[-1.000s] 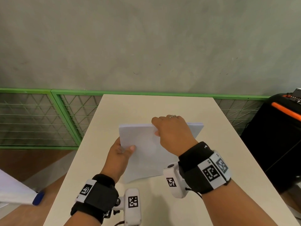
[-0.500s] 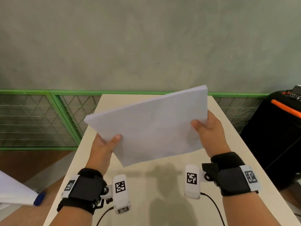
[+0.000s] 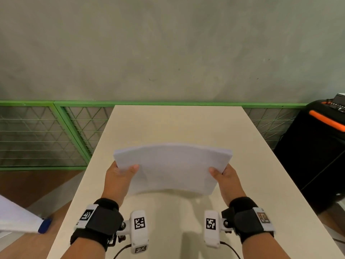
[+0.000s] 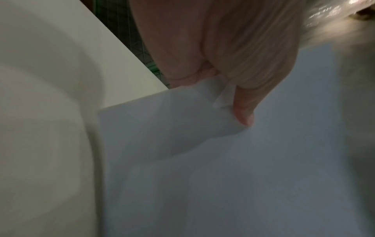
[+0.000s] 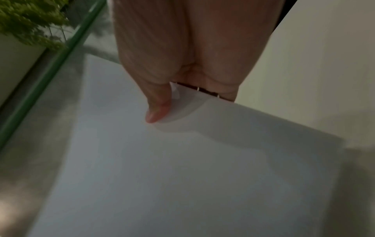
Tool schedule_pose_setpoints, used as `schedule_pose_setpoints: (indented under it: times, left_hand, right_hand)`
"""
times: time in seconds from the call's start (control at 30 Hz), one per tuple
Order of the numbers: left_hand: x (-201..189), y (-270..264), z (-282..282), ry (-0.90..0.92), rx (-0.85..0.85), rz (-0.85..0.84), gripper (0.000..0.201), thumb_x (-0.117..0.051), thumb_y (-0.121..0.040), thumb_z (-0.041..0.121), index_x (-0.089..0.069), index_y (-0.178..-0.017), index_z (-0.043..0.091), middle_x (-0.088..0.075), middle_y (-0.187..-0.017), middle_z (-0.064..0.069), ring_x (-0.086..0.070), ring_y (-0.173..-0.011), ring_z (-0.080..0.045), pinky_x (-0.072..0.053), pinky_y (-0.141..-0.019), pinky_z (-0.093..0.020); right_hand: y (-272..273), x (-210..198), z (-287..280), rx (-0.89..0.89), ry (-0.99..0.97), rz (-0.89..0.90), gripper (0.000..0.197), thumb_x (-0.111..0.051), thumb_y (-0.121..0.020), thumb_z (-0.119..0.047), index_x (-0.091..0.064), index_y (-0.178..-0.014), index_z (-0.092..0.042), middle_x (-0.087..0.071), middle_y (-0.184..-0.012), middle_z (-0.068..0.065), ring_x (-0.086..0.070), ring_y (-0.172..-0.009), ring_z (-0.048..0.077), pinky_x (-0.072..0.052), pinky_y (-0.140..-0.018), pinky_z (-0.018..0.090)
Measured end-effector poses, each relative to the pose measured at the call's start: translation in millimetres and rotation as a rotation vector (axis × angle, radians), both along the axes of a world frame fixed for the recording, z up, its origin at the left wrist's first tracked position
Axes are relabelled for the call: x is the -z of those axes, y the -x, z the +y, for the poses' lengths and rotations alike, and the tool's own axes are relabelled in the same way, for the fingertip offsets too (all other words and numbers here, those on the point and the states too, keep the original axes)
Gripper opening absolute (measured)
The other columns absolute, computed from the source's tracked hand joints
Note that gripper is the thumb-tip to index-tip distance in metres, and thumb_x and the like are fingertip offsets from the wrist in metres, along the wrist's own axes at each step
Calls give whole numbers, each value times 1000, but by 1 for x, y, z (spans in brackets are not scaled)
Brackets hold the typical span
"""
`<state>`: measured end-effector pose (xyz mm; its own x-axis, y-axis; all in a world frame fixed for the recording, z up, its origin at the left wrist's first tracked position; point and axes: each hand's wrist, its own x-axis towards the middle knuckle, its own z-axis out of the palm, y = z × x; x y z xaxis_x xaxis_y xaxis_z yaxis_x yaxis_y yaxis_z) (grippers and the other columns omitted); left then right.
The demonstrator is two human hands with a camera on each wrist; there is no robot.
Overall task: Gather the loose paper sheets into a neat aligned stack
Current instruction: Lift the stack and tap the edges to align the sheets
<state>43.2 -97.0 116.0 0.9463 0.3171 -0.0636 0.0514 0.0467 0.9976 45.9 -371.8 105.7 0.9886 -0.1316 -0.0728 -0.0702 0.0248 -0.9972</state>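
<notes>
1. Head view, stack (image 3: pixel 172 169): white paper sheets, gathered together, being held above the table (image 3: pixel 261 165) near its middle. The sheets are bowing upward in the middle, and their far edge is showing as a thick, nearly even band. A shadow is falling on the table under the near edge.
2. Head view, left hand (image 3: pixel 119 176): gripping the stack's left edge, thumb lying on top, fingers hidden beneath. A black wristband with a white tagged camera is sitting on the wrist.
3. Head view, right hand (image 3: pixel 226 177): gripping the stack's right edge, thumb on top, fingers hidden under the paper. A matching wristband and camera are sitting on this wrist.
4. Head view, surroundings: a green mesh fence (image 3: pixel 56 135) is running behind and left of the table, under a grey wall (image 3: pixel 168 43). A black case (image 3: pixel 313 156) with an orange strip is standing to the right. A white sheet with a blue tip is showing at lower left; what it is cannot be told.
5. Left wrist view: the thumb (image 4: pixel 243 110) is pressing down on the paper, the sheet edges are tucking into the crook of the hand, and the table is lying beneath. The picture is blurred.
6. Right wrist view: the thumb (image 5: pixel 156 112) is pinching the paper from above, the edge is sitting against the palm. The fence rail and some green foliage (image 5: pixel 30 20) are showing at upper left, blurred.
</notes>
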Motion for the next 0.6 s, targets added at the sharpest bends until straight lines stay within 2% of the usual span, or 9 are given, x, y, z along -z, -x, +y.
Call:
schedule_pose_setpoints:
  times: [0.07, 0.17, 0.3, 0.37, 0.43, 0.47, 0.53, 0.6]
  left_hand:
    - [10, 2, 3, -10, -16, 20, 29, -64, -81, 0, -57, -107, 11, -64, -95, -6, -59, -88, -26, -47, -68, -26]
    - [14, 1, 5, -28, -9, 42, 28, -63, -82, 2, -57, -108, 11, -64, -100, -11, -59, -92, -28, -47, -70, -28]
    - [11, -2, 4, -28, -12, 56, 28, -62, -83, 2, -58, -110, 8, -65, -104, -13, -60, -95, -30, -48, -83, -36]
    - [7, -1, 2, -29, -10, 35, 29, -61, -83, 1, -58, -111, 6, -66, -100, -11, -61, -91, -28, -51, -77, -30]
    - [1, 0, 0, -22, -8, 1, 25, -61, -83, 0, -58, -106, 9, -65, -91, -2, -61, -82, -19, -50, -64, -17]
    - [-1, -1, -2, -16, -16, -18, 22, -61, -83, 0, -58, -102, 12, -64, -89, 1, -60, -79, -15, -49, -62, -16]
    - [-4, -2, -5, -25, -17, -40, 20, -64, -82, 3, -58, -93, 18, -63, -87, 1, -58, -78, -14, -47, -66, -22]
    - [-5, -3, -7, -24, -11, -43, 23, -66, -81, 5, -57, -91, 23, -63, -91, 1, -59, -80, -13, -47, -70, -25]
  right_hand:
    - [2, 5, 2, -17, 19, 28, 30, -53, -87, 2, -60, -97, -26, -66, -96, 0, -61, -87, 19, -51, -65, 14]
    - [-1, 9, 5, -9, 58, 44, 30, -52, -88, 1, -59, -98, -26, -65, -94, -1, -60, -83, 13, -49, -61, 9]
    - [-8, 13, 6, 55, 68, 68, 22, -52, -88, 0, -56, -104, -14, -63, -101, 11, -58, -90, 27, -47, -69, 27]
    - [-9, 10, 4, 64, 55, 54, 22, -51, -88, 0, -56, -105, -13, -63, -101, 12, -58, -90, 27, -47, -70, 28]
    - [-9, 8, -1, 47, 72, 23, 24, -51, -89, -1, -55, -110, -11, -63, -102, 10, -58, -91, 26, -46, -71, 27]
    - [-9, 8, -4, 45, 87, 11, 25, -52, -89, -3, -55, -113, -10, -63, -104, 10, -59, -93, 26, -46, -72, 27]
    - [-11, 11, -7, 61, 92, -1, 29, -55, -88, -8, -54, -117, -9, -63, -110, 11, -59, -99, 28, -46, -77, 30]
    - [-11, 14, -8, 72, 80, -6, 35, -59, -86, -13, -50, -119, -11, -62, -111, 9, -59, -102, 27, -46, -80, 32]
